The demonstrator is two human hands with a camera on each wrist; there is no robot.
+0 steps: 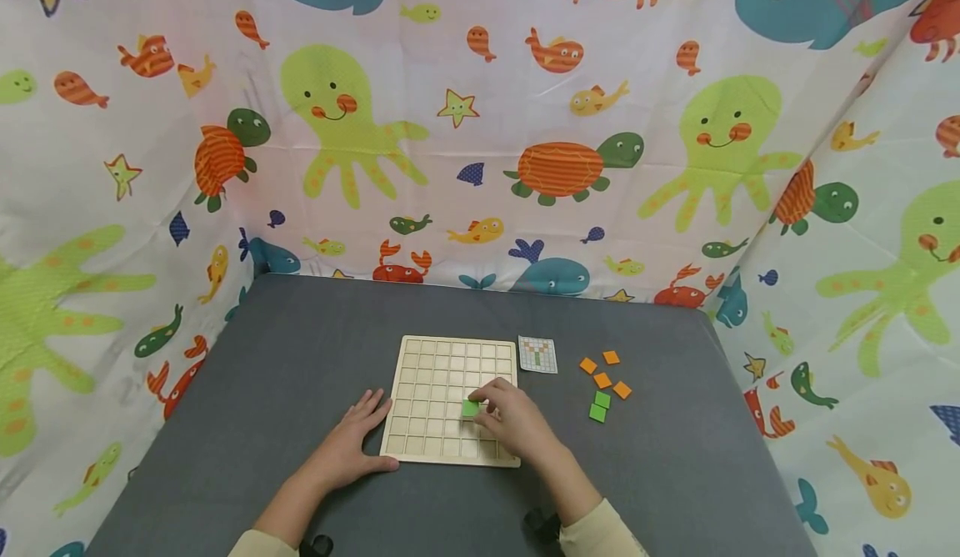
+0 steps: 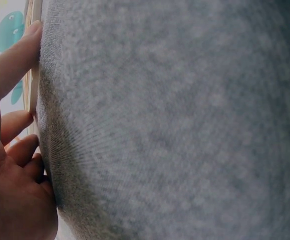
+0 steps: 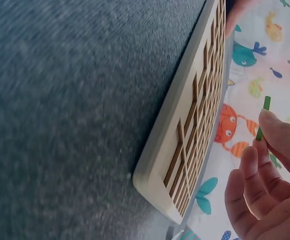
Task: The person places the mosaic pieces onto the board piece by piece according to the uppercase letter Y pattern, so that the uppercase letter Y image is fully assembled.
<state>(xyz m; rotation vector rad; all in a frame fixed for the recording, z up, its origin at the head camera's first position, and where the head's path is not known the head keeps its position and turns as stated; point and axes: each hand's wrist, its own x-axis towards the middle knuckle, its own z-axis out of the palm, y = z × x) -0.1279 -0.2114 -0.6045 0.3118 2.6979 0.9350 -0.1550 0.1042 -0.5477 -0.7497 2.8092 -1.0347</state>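
Note:
A wooden grid board (image 1: 427, 382) lies on the grey table, divided into small square cells. Over its right part, my right hand (image 1: 512, 417) pinches a green square tile (image 1: 470, 408) between thumb and fingertips. The right wrist view shows that tile (image 3: 263, 117) edge-on, held up above the board's rim (image 3: 159, 135). My left hand (image 1: 348, 440) rests at the board's front left corner, fingers spread toward its left side and thumb at the front edge. In the left wrist view, the left thumb (image 2: 20, 55) touches the board's side (image 2: 34, 90).
A small pattern card (image 1: 537, 355) with a coloured grid lies just right of the board's far corner. Farther right are several orange tiles (image 1: 603, 381) and two green tiles (image 1: 597, 413). A sea-animal printed curtain (image 1: 465, 232) hangs behind the table and along its sides.

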